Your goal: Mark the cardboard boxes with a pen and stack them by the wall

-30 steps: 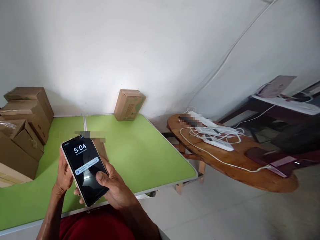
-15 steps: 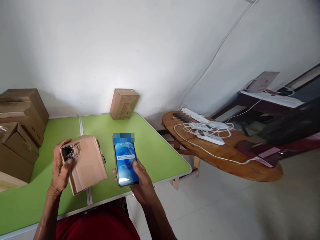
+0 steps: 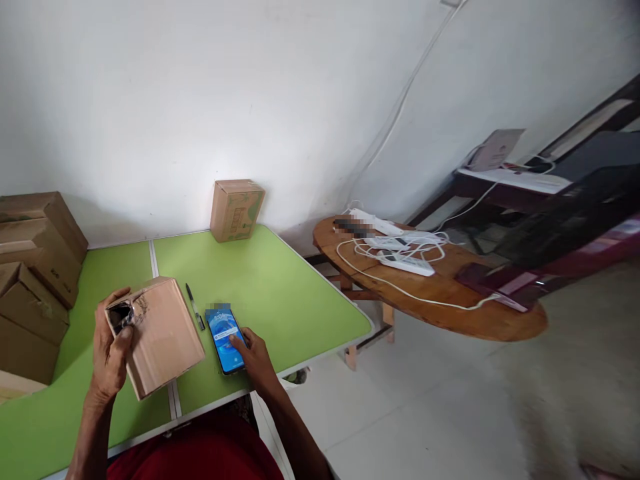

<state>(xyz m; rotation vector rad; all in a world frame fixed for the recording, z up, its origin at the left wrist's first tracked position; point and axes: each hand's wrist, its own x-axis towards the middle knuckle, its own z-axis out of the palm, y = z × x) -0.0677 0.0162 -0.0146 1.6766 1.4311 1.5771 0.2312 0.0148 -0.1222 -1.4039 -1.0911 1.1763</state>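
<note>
The phone, lower left of centre, is in the right hand, thumb across its front, other fingers mostly hidden; whether it touches the green table I can't tell. Further left, the left hand clamps the torn box. I'd hold both steady, clear of the pen between.

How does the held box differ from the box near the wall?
The held box has a dark hole near one corner; the wall box shows none. The left hand grips the held box; the wall box stands on the green table. Both are brown cardboard.
</note>
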